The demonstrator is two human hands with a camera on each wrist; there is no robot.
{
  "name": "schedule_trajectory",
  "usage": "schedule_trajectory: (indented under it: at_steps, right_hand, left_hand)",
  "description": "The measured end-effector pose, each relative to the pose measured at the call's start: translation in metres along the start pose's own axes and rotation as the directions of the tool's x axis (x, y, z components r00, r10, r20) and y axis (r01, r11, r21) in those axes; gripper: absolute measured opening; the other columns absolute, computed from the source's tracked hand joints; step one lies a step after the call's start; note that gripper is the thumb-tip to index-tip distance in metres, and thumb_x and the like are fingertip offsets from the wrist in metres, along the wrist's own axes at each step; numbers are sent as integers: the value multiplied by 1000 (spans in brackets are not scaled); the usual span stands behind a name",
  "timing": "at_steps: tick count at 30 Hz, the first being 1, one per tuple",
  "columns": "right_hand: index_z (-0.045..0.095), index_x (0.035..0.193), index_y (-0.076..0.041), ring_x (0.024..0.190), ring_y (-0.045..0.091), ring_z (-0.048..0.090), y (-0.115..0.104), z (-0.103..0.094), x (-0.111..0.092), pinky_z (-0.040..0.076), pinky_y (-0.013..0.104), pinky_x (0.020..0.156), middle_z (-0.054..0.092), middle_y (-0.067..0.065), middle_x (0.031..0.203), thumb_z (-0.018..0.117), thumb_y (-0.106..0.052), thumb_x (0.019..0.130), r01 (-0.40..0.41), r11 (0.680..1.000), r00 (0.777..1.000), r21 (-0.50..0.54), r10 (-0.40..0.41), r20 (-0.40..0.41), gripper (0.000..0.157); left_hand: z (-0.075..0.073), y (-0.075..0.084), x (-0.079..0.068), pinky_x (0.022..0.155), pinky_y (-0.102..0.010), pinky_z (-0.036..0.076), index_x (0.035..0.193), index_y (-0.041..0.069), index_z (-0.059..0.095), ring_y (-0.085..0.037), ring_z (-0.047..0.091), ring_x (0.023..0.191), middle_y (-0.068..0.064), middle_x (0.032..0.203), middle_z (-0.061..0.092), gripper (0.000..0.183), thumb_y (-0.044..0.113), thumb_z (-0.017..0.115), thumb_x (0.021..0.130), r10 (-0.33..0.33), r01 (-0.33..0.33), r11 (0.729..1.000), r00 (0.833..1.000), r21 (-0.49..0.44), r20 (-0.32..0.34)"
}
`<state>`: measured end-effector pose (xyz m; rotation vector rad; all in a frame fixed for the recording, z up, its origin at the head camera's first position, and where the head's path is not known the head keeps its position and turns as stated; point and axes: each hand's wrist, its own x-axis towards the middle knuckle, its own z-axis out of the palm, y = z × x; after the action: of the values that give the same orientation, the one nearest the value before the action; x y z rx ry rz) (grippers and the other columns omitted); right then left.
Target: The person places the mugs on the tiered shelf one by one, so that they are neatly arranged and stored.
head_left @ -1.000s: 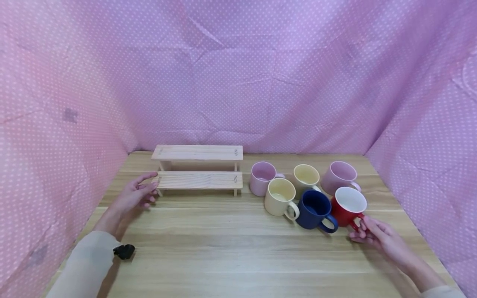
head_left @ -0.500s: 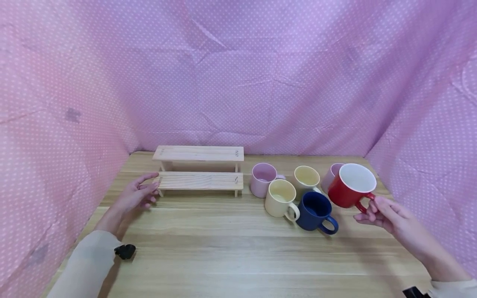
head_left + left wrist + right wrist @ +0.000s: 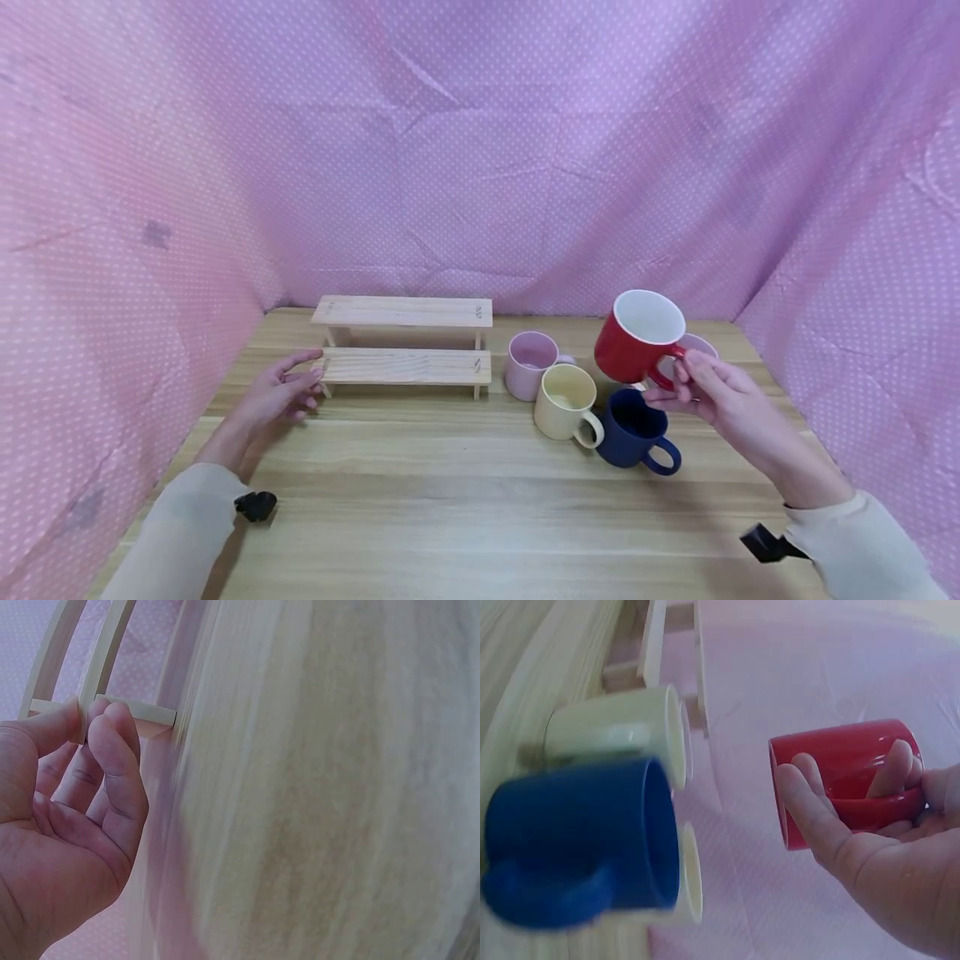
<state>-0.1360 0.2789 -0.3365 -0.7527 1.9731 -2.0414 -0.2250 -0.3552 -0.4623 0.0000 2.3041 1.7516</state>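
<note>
My right hand point(image 3: 723, 396) grips the handle of a red mug point(image 3: 624, 350) with a white inside, holding it upright in the air over the other mugs. In the right wrist view, fingers curl through and around the red mug's point(image 3: 836, 761) handle. At the left, my left hand point(image 3: 272, 393) pinches the end of the lower board of a two-tier wooden shelf point(image 3: 405, 367). The left wrist view shows thumb and fingertips on either side of that board point(image 3: 96, 671). Below the red mug stands a navy blue mug point(image 3: 622, 442), its handle toward the front right.
A cream mug point(image 3: 553, 417) stands left of the navy one, with a pink mug point(image 3: 521, 377) behind it. Another pink mug point(image 3: 699, 342) is partly hidden by the right hand. A second cream mug point(image 3: 693, 877) shows behind the navy mug. Pink dotted cloth point(image 3: 480, 167) encloses the wooden table point(image 3: 450, 492).
My right hand has lifted the red mug off the table, then carried it left and back over the other mugs. The left hand keeps its place at the shelf.
</note>
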Motion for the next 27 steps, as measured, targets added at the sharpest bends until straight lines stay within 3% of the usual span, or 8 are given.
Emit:
schedule_trajectory:
  at_steps: [7,18,23,27]
  right_hand:
    - [48,96,-2,106,30,71,5,20,25,55,42,93,48,5,80,30,-20,114,-47,997,999,65,48,-21,31]
    - [46,101,3,108,30,70,6,47,73,54,43,95,47,7,83,42,-33,110,-132,986,986,103,141,-91,37]
    - [41,102,8,94,23,65,11,65,102,54,45,96,43,7,81,39,-30,112,-127,989,985,70,134,-107,40]
    - [40,101,12,89,26,62,17,84,127,51,52,99,45,7,78,38,-26,113,-122,990,986,67,128,-105,40]
  left_hand:
    - [0,4,1,56,-27,56,159,11,29,-11,65,69,0,91,71,69,33,63,103,-4,4,1000,1000,-13,9]
    - [-3,7,6,57,-28,56,159,12,30,-12,65,70,-1,92,70,68,35,62,103,-7,7,1000,1000,21,9]
    - [0,6,7,59,-29,57,159,14,30,-12,65,72,-1,93,70,69,35,62,102,-16,16,999,1000,28,5]
    - [0,5,2,59,-30,58,159,15,31,-12,65,73,-1,93,70,69,36,64,102,-35,35,999,999,4,-9]
